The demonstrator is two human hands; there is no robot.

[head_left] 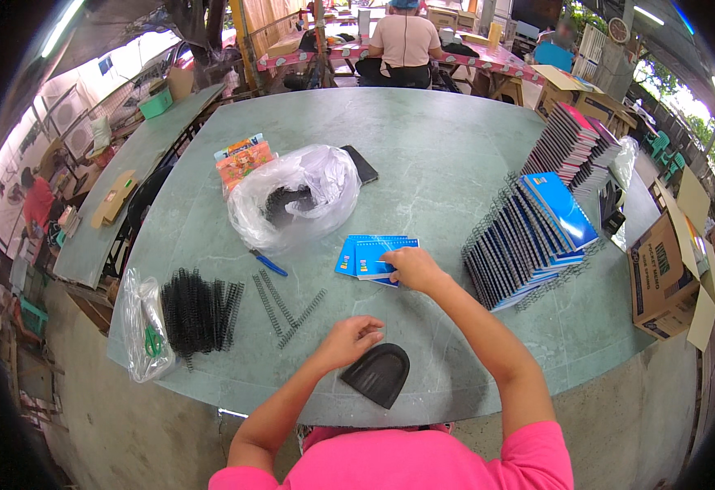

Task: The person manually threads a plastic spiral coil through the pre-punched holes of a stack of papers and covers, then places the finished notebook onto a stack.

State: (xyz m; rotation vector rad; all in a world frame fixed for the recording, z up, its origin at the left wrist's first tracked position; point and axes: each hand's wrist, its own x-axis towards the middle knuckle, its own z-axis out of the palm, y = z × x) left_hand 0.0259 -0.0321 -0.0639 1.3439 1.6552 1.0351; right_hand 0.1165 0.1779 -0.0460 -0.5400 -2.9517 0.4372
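My right hand (413, 268) pinches the right edge of a small blue notebook (368, 256) with a row of punched holes along its top. Another blue sheet or notebook lies partly under it, fanned to the left. Closer to me, my left hand (349, 341) hovers with loosely bent fingers apart and holds nothing. Beside it rests a black, rounded block (379, 374). A few loose black spiral coils (272, 304) lie to the left, next to a dense pile of the same coils (198, 314). A blue-handled tool (268, 262) lies just beyond them.
Stacked blue spiral notebooks (521, 241) stand at right, with red-covered stacks (566, 143) behind. A clear plastic bag (292, 196) holding dark coils sits beyond my hands, near a black phone-like slab (361, 164). An open carton (664, 265) is off the table's right side. A person (406, 41) sits farther away.
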